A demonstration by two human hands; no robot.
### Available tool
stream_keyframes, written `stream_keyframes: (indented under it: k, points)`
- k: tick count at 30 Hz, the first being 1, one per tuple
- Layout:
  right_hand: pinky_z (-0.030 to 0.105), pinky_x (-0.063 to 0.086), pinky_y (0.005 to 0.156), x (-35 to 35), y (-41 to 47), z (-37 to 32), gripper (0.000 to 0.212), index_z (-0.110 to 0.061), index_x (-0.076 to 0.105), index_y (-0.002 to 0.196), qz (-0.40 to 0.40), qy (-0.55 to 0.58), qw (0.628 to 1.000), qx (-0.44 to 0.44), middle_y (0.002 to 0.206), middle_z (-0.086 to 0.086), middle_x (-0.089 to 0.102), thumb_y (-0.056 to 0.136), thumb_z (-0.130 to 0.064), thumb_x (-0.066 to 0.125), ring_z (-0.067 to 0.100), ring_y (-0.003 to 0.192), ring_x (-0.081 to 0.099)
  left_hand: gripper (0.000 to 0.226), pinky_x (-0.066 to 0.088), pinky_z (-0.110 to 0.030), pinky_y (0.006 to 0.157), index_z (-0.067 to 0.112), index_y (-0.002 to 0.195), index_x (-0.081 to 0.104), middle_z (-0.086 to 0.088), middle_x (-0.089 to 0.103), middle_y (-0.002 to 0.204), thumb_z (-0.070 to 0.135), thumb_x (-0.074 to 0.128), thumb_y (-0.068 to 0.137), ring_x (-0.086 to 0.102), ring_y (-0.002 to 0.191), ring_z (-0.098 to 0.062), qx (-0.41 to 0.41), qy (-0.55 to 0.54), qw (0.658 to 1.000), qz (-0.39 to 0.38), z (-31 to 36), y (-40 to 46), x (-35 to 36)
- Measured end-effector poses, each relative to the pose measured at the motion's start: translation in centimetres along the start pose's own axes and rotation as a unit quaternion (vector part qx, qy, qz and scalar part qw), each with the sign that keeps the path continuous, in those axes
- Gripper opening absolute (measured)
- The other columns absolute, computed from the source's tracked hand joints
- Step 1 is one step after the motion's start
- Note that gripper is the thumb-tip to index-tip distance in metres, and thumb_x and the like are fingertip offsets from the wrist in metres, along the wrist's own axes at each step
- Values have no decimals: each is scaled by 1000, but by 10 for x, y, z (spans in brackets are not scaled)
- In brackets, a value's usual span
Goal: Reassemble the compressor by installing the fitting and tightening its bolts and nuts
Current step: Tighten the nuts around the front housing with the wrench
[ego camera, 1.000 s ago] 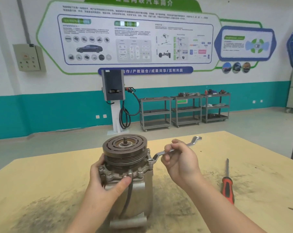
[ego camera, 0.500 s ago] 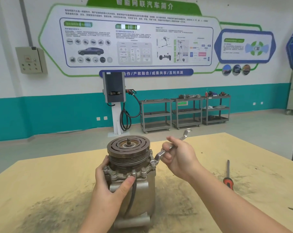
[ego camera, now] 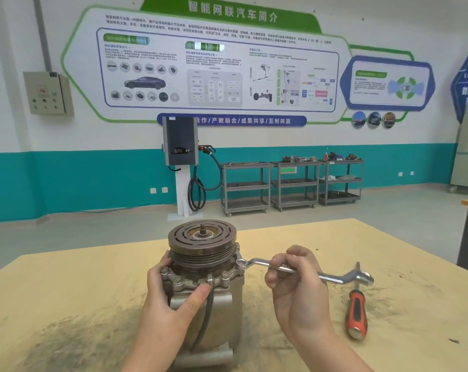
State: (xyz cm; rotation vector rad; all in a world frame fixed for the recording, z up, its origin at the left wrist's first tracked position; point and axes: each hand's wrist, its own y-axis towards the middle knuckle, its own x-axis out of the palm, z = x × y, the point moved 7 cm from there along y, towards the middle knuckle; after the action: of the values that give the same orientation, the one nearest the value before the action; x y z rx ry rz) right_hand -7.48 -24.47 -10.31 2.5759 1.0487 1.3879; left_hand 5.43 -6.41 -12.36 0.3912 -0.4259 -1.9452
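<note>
The compressor point(ego camera: 204, 285) stands upright on the tabletop point(ego camera: 66, 304), pulley end up, directly in front of the person and close to the near edge. The left hand point(ego camera: 171, 299) wraps the housing from the left, thumb laid across the front of the bolted flange, fingers curled round its far side, so this grip steadies the body. The right hand point(ego camera: 294, 280) has its fingers curled over the shank of a double-ended ring wrench point(ego camera: 305, 272), a closed grip near the shank's middle. The relation that matters is the wrench's long axis: it runs almost level and out to the right from the flange, its ring end seated over a flange bolt point(ego camera: 242, 262) on the compressor's right rim, its free end out beyond the hand over the tabletop. The bolt therefore lies to the left of the right hand, at the near tip of the lever, and the right hand is plainly the nearer one to work it. Judging by this, tightening calls for swinging the shank about that bolt while the left hand resists the turn. A red-handled screwdriver point(ego camera: 357, 310) lies on the tabletop just right of the right hand, under the wrench's free end.
</note>
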Motion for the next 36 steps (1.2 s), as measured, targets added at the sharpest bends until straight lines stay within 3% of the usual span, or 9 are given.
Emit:
stream_keyframes:
  k: [3,7,12,14,16,18,20,23,36]
  points:
    - [24,48,52,13,-25,-10,14,-23,56,81,-81,-153,974,-145,68,8,66,79,-10,60,21,53,59,67,38,-9,81,58,111,39,13,56,130,56,70,52,49,110,17,1,0,1000,4,-2,1,-2]
    - [22,50,58,52,-53,-7,13,-21,62,83,-224,-380,822,-361,76,-6,62,82,-15,74,9,66,59,62,41,-15,80,67,106,40,17,64,114,62,74,55,58,97,16,1,-4,1000,8,-4,0,-2]
    - [18,53,74,73,-59,-13,13,-8,70,86,-283,-437,759,-390,89,2,67,77,2,72,6,83,63,67,47,-25,88,71,106,39,22,65,109,72,78,51,61,102,9,7,1,1000,14,-3,-3,-4]
    - [17,53,77,72,-52,-26,10,-5,69,85,-249,-420,786,-379,88,-1,70,79,3,73,5,85,65,65,44,-21,90,70,107,38,28,63,112,71,76,54,58,106,9,3,-4,1000,14,-4,-3,-5]
    - [17,52,70,63,-33,-37,5,-11,64,88,-185,-350,866,-307,78,-5,69,92,-10,61,6,73,66,66,38,-13,87,70,109,37,36,59,113,72,72,53,52,109,15,0,-2,1000,15,-4,-3,-6]
    - [21,50,58,46,-7,-36,13,-12,54,94,-103,-215,955,-174,70,1,67,102,-11,44,11,58,61,67,36,-10,83,72,109,36,44,54,110,72,70,52,48,107,22,-1,3,1000,16,-3,-2,-5]
    - [22,45,49,30,15,-22,15,-12,47,101,-38,-73,996,-35,63,3,65,104,-4,35,13,48,52,67,37,-6,80,71,110,37,46,54,109,71,70,53,48,107,23,3,0,1000,16,-3,-2,-4]
    - [23,39,44,21,32,-5,16,-11,45,105,4,-2,998,70,58,6,59,102,0,33,15,43,44,67,37,-2,81,67,113,38,43,55,111,70,71,54,50,109,20,12,-4,1000,14,-4,-1,-4]
    - [19,24,31,27,51,47,13,-12,41,82,-30,57,967,245,50,-1,38,91,-7,34,10,34,28,78,35,4,80,48,124,41,32,60,114,70,71,56,55,110,12,33,2,999,16,-3,-2,-4]
